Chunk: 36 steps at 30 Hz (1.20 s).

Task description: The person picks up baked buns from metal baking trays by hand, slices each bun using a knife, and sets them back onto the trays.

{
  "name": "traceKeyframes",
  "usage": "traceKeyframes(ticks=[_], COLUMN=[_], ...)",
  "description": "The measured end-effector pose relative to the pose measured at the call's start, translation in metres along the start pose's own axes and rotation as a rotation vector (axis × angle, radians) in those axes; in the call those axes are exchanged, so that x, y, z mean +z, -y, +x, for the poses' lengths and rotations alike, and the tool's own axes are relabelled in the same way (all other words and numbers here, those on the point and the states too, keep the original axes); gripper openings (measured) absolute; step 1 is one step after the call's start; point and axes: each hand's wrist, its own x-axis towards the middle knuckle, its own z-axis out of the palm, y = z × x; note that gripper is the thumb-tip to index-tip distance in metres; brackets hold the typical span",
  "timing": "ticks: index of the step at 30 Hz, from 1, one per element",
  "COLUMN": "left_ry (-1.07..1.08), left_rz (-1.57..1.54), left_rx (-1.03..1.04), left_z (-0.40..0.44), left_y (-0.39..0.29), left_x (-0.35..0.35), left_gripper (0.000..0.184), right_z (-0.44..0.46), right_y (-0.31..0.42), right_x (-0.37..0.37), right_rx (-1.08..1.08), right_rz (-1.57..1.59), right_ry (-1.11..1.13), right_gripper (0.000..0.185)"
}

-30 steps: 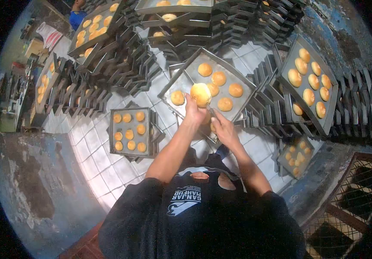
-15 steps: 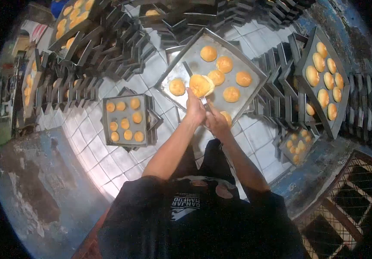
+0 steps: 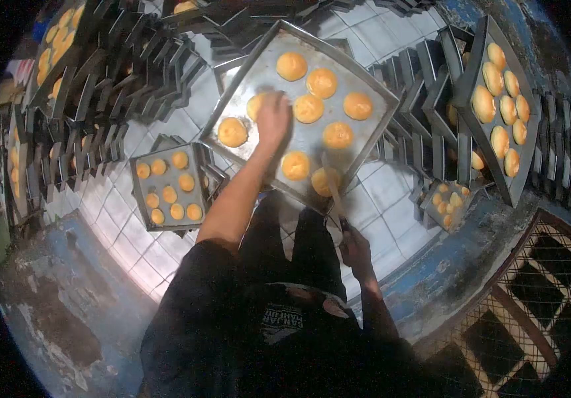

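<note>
A big metal tray [image 3: 229, 149] of round golden buns lies tilted before me. My left hand [image 3: 274, 123] is over its left half, right beside a bun [image 3: 255, 106] that its fingers partly cover. Those fingers are smeared by motion, so I cannot make out whether they grip the bun. Near the tray's lower corner, my right hand [image 3: 356, 252] is closed round the dark handle of a long-bladed knife [image 3: 332, 189]. The blade points up over a bun [image 3: 325, 182] at that corner. Another bun [image 3: 232, 132] sits by the left edge.
A smaller-looking tray of buns [image 3: 139, 199] tops a low stack on the white tile floor [image 3: 110, 222]. Zigzag stacks of trays [image 3: 418, 99] stand around me, with a bun-filled tray [image 3: 461, 99] on the right. A wire-mesh rack [image 3: 530, 312] is at lower right.
My left hand has moved left and up, and the bun it held against the knife now rests on the tray. My right hand has drawn the knife down toward me.
</note>
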Motion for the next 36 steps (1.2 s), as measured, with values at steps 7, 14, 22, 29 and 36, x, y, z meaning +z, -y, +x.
traceKeyframes(ticks=[7, 14, 22, 29, 36], left_ry=[0.142, 0.197, 0.185, -0.058, -0.165], left_rz=[0.449, 0.250, -0.995, -1.707, -1.752], left_rx=[-0.152, -0.131, -0.471, -0.565, -0.365], left_z=[0.019, -0.044, -0.097, -0.078, -0.062], left_y=[-0.011, -0.015, -0.114, -0.168, -0.204], left_x=[0.086, 0.086, -0.005, -0.072, -0.114], left_gripper=[0.053, 0.064, 0.058, 0.054, 0.046], right_z=[-0.022, -0.011, -0.010, -0.007, -0.040], right_y=[-0.033, -0.076, 0.083, 0.148, 0.187], right_x=[-0.037, -0.064, -0.116, -0.099, -0.092], right_rx=[0.266, -0.340, 0.038, -0.416, -0.714], right_rz=[0.106, -0.225, 0.450, 0.322, -0.010], right_ry=[0.006, -0.158, 0.096, 0.169, 0.014], right_gripper=[0.038, 0.039, 0.047, 0.045, 0.042])
